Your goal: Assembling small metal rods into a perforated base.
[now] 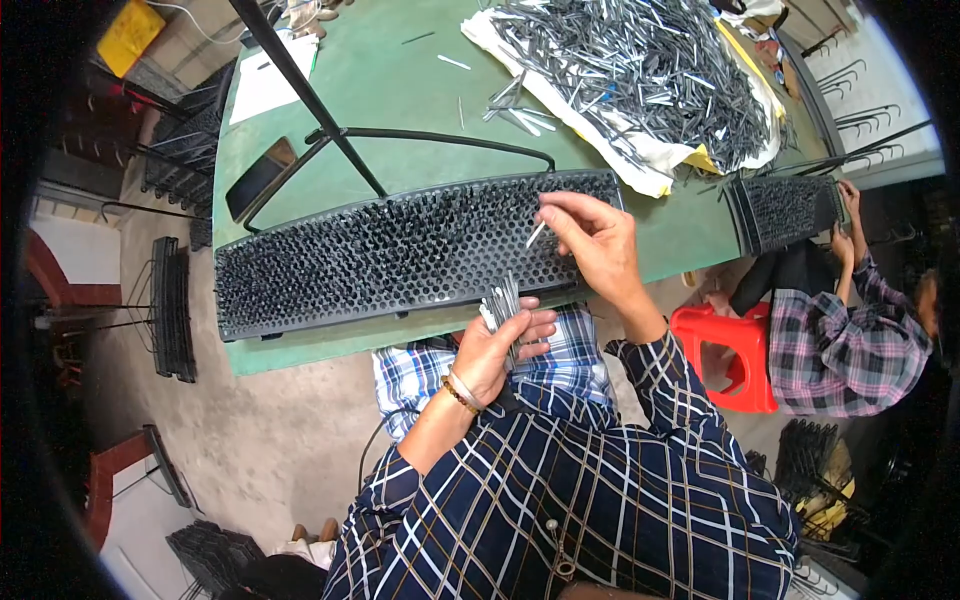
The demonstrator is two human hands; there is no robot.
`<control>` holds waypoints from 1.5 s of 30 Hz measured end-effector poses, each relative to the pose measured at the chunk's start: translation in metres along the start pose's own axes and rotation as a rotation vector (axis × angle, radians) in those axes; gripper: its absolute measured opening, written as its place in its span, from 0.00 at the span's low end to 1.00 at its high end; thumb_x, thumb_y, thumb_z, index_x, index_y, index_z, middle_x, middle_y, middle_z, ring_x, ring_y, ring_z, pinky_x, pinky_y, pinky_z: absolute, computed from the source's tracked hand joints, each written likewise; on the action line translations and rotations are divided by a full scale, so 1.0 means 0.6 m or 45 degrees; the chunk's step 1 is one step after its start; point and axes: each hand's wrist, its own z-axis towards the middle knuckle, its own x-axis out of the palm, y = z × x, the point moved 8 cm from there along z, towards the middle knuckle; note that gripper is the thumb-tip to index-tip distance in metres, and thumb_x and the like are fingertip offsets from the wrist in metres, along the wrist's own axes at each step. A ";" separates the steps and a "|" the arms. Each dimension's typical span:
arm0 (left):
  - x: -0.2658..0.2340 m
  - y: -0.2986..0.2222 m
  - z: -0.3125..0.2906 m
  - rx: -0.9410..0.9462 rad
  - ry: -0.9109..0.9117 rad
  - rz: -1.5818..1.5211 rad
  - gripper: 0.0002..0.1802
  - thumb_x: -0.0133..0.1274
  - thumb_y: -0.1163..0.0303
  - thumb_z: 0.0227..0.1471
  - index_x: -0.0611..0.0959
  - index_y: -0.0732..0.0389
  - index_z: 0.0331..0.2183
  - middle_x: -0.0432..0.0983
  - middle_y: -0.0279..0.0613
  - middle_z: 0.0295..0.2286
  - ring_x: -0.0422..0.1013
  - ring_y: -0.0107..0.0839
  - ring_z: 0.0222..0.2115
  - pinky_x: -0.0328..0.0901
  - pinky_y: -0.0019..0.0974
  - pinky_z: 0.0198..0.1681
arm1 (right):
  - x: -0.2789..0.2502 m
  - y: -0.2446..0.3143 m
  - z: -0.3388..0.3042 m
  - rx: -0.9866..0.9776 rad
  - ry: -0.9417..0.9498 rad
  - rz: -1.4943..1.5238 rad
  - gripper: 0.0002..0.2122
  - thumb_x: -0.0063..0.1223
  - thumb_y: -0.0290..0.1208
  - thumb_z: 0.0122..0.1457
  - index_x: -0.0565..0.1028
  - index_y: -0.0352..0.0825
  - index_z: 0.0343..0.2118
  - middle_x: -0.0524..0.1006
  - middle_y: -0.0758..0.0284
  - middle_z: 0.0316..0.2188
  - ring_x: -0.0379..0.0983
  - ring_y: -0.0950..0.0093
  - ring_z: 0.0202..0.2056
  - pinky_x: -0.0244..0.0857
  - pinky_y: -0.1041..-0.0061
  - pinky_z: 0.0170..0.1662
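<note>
One table [390,85] bears two racks: a near rack [470,262] spanning 9 to 2 o'clock and a far rack [745,218] between 2 and 3. Of two hands, the right hand [605,250] pinches one pin [534,239]; the left hand [492,348] holds one bundle [506,300], too overlapped to count. At 1 lies one heap [650,70], its pins uncountable. One phone [258,186] at 10, one paper [270,88] toward 11, one stool [700,322] and one co-worker [850,350] toward 3.

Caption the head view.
Left hand holds slim grey sticks; right hand, one pale stick over a long black perforated tray.
</note>
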 end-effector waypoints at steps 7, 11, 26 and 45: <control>-0.004 -0.001 0.001 0.003 -0.070 -0.039 0.12 0.47 0.69 0.56 0.72 0.64 0.41 0.74 0.51 0.38 0.73 0.35 0.37 0.71 0.33 0.36 | 0.014 0.040 0.008 -0.693 -0.173 -0.438 0.07 0.55 0.22 0.52 0.77 0.28 0.34 0.77 0.60 0.28 0.74 0.73 0.28 0.66 0.79 0.30; -0.013 0.001 -0.002 -0.012 -0.093 -0.006 0.13 0.48 0.69 0.55 0.73 0.65 0.41 0.75 0.49 0.37 0.73 0.33 0.35 0.72 0.32 0.35 | 0.024 0.047 0.002 -0.832 -0.175 -0.573 0.06 0.55 0.22 0.52 0.77 0.29 0.33 0.77 0.60 0.28 0.75 0.70 0.28 0.67 0.77 0.30; -0.010 -0.004 -0.003 0.006 -0.112 0.032 0.12 0.51 0.69 0.54 0.73 0.64 0.39 0.76 0.44 0.32 0.73 0.28 0.31 0.70 0.28 0.31 | 0.052 0.042 -0.004 -0.942 -0.058 -0.971 0.10 0.57 0.25 0.50 0.77 0.33 0.37 0.72 0.63 0.32 0.71 0.70 0.26 0.65 0.75 0.29; 0.010 0.000 0.004 0.012 -0.048 0.010 0.14 0.45 0.70 0.56 0.71 0.68 0.43 0.74 0.54 0.38 0.74 0.35 0.36 0.71 0.33 0.36 | -0.017 0.012 0.002 -0.228 -0.197 -0.082 0.10 0.58 0.26 0.52 0.77 0.29 0.37 0.77 0.71 0.25 0.66 0.89 0.21 0.60 0.88 0.23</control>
